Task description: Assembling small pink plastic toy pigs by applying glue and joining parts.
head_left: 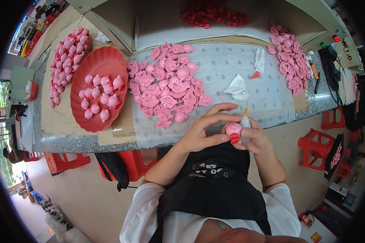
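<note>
Just past the table's near edge, my left hand [205,130] pinches a small pink ball-shaped piece [232,128] between thumb and fingers. A dark seam line runs over the ball, and a red part [234,139] sits at its lower side. My right hand [257,137] is closed around a small whitish squeeze bottle [245,122] with an orange needle tip pointing up and away. Bottle and ball are side by side; whether they touch I cannot tell. Beyond my left hand lies a heap of pink petal-shaped and round pieces [166,87] on the patterned sheet [227,60].
At left, a red scalloped tray [79,115] holds several pink balls with red parts, beside a similar heap [67,60]. More pink pieces [291,60] lie at right, red pieces [215,16] inside the shelf. Crumpled tissue [237,88] and a red cone tip [255,75] lie ahead.
</note>
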Demonstrator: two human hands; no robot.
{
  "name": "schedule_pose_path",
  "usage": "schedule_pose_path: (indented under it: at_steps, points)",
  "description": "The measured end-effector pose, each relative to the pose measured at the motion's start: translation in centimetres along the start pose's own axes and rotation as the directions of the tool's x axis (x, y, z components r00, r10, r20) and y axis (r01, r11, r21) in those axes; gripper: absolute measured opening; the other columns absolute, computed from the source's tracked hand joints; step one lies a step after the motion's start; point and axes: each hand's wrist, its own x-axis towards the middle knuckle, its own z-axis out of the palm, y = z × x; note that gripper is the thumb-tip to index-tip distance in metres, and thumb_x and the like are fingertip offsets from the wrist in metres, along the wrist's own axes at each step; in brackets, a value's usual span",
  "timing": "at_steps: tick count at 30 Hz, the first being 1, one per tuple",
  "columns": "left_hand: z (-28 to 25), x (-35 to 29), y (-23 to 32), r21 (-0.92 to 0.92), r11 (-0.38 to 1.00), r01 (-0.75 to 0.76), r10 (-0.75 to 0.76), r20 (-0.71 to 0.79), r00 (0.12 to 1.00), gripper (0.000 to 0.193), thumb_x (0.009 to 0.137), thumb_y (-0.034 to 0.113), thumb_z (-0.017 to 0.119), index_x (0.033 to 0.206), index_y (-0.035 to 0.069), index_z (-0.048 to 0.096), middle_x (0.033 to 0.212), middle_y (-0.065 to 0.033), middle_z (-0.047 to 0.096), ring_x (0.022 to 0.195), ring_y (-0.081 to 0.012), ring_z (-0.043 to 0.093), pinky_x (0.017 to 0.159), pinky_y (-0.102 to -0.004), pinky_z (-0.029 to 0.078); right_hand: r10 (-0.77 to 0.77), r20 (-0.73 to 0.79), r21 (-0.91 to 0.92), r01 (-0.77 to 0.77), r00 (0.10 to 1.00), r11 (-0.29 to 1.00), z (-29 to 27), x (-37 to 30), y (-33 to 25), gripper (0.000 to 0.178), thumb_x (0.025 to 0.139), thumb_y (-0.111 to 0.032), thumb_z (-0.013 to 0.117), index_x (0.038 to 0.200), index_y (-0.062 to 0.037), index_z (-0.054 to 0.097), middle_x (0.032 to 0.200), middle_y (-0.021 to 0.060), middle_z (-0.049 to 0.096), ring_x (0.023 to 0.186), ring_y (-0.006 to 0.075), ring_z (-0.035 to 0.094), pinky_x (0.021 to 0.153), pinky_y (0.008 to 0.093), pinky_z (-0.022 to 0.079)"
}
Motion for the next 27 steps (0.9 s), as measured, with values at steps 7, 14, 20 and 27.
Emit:
schedule_pose_path:
  at_steps: [7, 14, 20, 27]
  points:
    - [-0.3, 0.1, -0.4, 0.138, 0.989, -0.048, 0.045, 0.03, 0.999, 0.038, 0.065, 0.024, 0.062, 0.097, 0.005, 0.055, 0.12, -0.0157, 0.033, 0.11, -0.0251, 0.033, 0.091, -0.0368, 0.024, 0.053, 0.004, 0.159, -0.053, 0.999, 0.986, 0.7, 0.1, 1.1, 0.028, 0.073, -0.017, 0.055, 0.093, 0.0007, 0.046, 0.073, 0.0054, 0.048, 0.053, 0.0081, 0.045, 0.037, 0.0195, 0.034]
    - [-0.1, -0.1, -0.1, 0.116, 0.992, -0.051, 0.048, 0.032, 0.998, 0.037, 0.066, 0.024, 0.062, 0.097, 0.005, 0.053, 0.12, -0.016, 0.032, 0.11, -0.0245, 0.033, 0.091, -0.0375, 0.024, -0.095, 0.015, 0.108, 0.093, 0.995, 0.99, 0.0, 0.0, 2.1, 0.039, 0.069, -0.02, 0.06, 0.097, -0.0008, 0.042, 0.085, 0.0121, 0.05, 0.057, 0.0126, 0.05, 0.038, 0.021, 0.038]
    - [1.0, -0.9, 0.9, -0.025, 0.994, -0.107, 0.102, -0.149, 0.984, 0.042, 0.066, 0.018, 0.065, 0.1, 0.001, 0.047, 0.114, -0.0154, 0.036, 0.105, -0.0224, 0.037, 0.089, -0.0364, 0.027, -0.714, 0.041, -0.596, 0.591, 0.699, 0.544, 1.7, 0.3, 2.3, 0.036, 0.058, 0.004, 0.068, 0.088, -0.0011, 0.048, 0.089, 0.0126, 0.053, 0.087, 0.0209, 0.052, 0.075, 0.0295, 0.041]
    - [2.7, -0.9, 1.1, -0.075, 0.996, -0.043, 0.024, -0.237, 0.971, 0.024, 0.071, -0.002, 0.057, 0.093, 0.002, 0.049, 0.099, -0.0137, 0.047, 0.092, -0.0194, 0.047, 0.082, -0.0298, 0.036, -0.828, 0.131, -0.774, 0.578, 0.546, 0.259, 1.1, -0.2, 3.1, 0.036, 0.058, 0.003, 0.068, 0.088, -0.0002, 0.048, 0.091, 0.0163, 0.052, 0.084, 0.0214, 0.052, 0.074, 0.0298, 0.041]
